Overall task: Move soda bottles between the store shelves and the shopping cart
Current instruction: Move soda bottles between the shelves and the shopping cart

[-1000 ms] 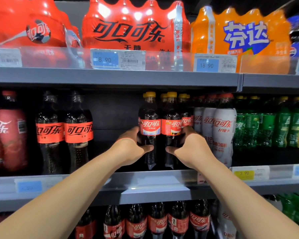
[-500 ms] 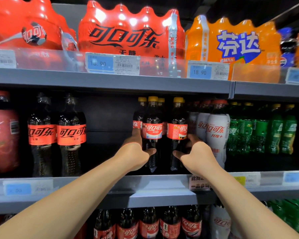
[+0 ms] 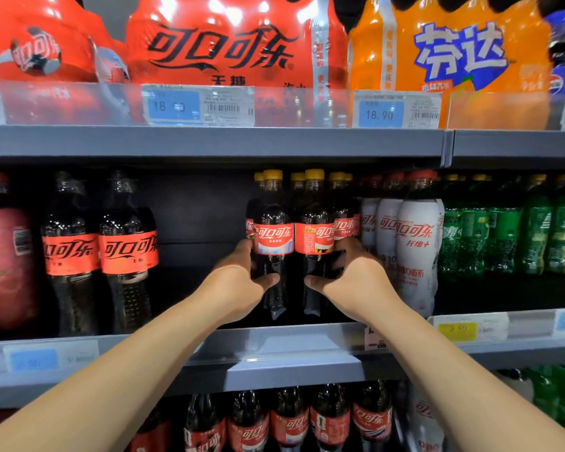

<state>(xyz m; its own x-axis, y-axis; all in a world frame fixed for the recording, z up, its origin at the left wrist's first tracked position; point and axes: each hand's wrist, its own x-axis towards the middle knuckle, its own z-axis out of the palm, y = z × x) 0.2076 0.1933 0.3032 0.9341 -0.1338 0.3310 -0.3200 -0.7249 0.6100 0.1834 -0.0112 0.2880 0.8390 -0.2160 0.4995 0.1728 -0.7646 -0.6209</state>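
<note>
Two dark cola bottles with yellow caps and red labels stand side by side at the front of the middle shelf. My left hand is wrapped around the lower body of the left bottle. My right hand grips the right bottle the same way. The two bottles touch each other, and their bases are close to the shelf floor. More yellow-capped cola bottles stand just behind them. No shopping cart is in view.
Black-capped cola bottles stand left, past a gap on the shelf. White cola bottles crowd my right hand, green soda bottles beyond. Red and orange multipacks fill the top shelf; more cola bottles stand below.
Both hands stay on the two yellow-capped bottles. The pair spread apart half a second ago and now stand pressed together again. The view has moved closer.
</note>
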